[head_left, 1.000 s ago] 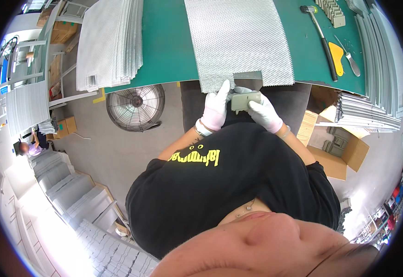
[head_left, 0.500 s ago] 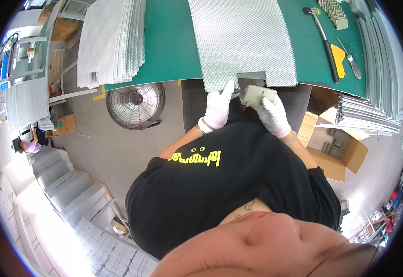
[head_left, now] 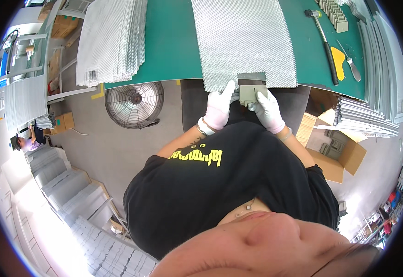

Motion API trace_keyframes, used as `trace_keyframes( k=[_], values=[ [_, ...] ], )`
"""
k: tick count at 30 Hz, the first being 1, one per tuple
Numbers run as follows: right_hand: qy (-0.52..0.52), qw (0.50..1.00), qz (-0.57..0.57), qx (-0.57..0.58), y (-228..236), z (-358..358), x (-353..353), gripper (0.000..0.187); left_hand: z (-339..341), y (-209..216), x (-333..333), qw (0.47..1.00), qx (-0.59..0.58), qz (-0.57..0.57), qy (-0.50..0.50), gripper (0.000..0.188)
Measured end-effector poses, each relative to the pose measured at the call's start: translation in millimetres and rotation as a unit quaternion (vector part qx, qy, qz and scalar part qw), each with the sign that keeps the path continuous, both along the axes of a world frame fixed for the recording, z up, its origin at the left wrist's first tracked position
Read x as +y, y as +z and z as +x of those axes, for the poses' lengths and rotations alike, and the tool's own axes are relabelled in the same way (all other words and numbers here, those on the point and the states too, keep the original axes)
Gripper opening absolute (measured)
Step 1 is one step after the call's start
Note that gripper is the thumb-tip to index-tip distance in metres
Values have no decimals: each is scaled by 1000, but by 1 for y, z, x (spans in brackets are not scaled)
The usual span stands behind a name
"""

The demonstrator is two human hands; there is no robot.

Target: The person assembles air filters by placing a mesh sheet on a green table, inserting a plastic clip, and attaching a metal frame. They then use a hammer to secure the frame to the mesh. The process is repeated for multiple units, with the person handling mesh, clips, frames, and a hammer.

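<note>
The left hand (head_left: pixel 218 109) is pinching the mesh sheet (head_left: pixel 243 44) at its near edge; the right hand (head_left: pixel 269 112) is holding a grey block (head_left: pixel 250 95) beside that edge. The sheet is overhanging the green table (head_left: pixel 173 51).

Table (head_left: pixel 171 46): mesh sheet (head_left: pixel 245 41) centre — mesh stack (head_left: pixel 111 41) left, hammer (head_left: pixel 330 61) right, panels (head_left: pixel 386 69) far right | before table: fan (head_left: pixel 134 105) left, carton (head_left: pixel 352 159) right

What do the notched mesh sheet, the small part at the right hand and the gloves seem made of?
Mesh sheet: probably metal, bright silver with a fine open lattice.
Small part: matte, evenly grey-beige, likely moulded plastic; painted metal is possible.
Gloves: seemingly thin matte fabric, white, pinkish toward the wrists, following the fingers.
</note>
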State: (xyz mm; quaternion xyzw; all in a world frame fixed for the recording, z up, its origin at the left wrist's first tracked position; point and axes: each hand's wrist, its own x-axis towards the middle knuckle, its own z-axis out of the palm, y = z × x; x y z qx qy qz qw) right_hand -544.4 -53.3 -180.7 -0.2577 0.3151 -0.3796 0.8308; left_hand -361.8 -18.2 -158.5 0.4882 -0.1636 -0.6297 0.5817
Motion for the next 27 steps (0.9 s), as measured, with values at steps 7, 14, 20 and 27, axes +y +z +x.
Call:
trace_keyframes(
  k=[7,14,20,27],
  values=[
    [-3,991,-51,122,-2,-2,0,32,3,-22,4,997,-70,14,-5,31],
    [-10,993,-31,110,6,3,-4,30,-2,9,-2,999,30,8,21,29],
    [2,961,-115,251,26,8,-7,26,2,-15,3,989,-136,-10,-49,32],
    [-192,942,-41,271,29,17,-3,28,-1,16,-9,984,-69,47,-159,33]
  ],
)
